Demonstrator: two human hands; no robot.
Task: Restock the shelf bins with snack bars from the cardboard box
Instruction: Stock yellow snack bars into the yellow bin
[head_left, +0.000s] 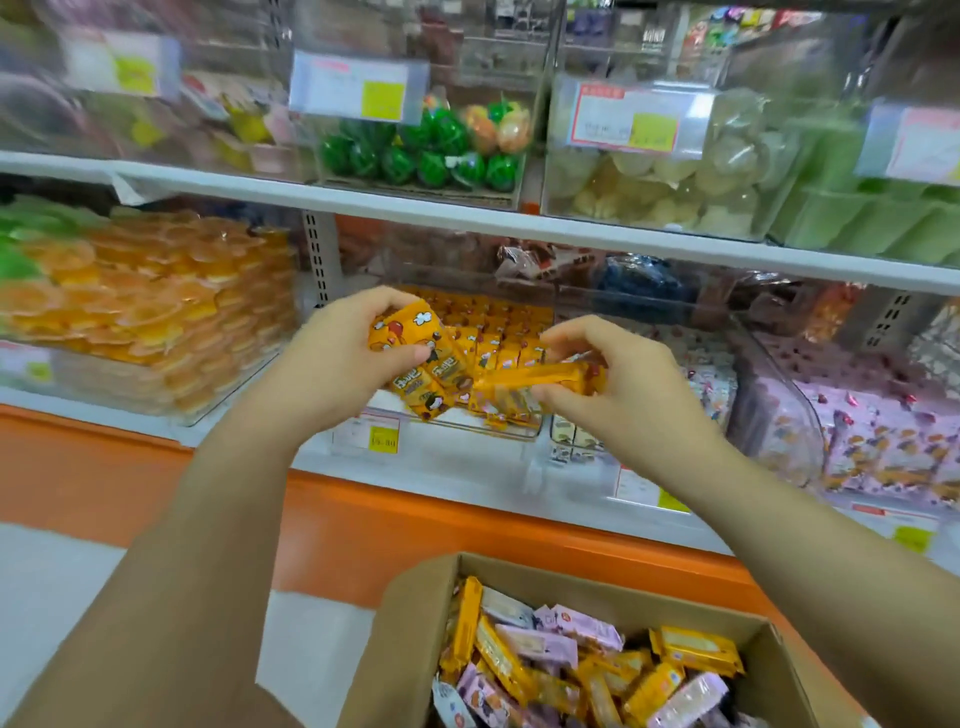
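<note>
The step in hand looks like loading yellow bars into the clear bin (519, 428) at the front edge of the lower shelf (415, 470); the bin is already partly filled with the same yellow packs. The left hand (337, 358) has fingers and thumb curled round a small bundle of yellow snack bars (415, 364), held just above the bin's front wall. The right hand (623, 384) pinches one end of a single yellow bar (524, 384) that lies crosswise between the hands and seems to touch the bundle. The next move probably calls for squaring these bars and lowering them into the rows. The cardboard box (400, 649) stands open below the shelf's front edge, holding more yellow and pink bars.
</note>
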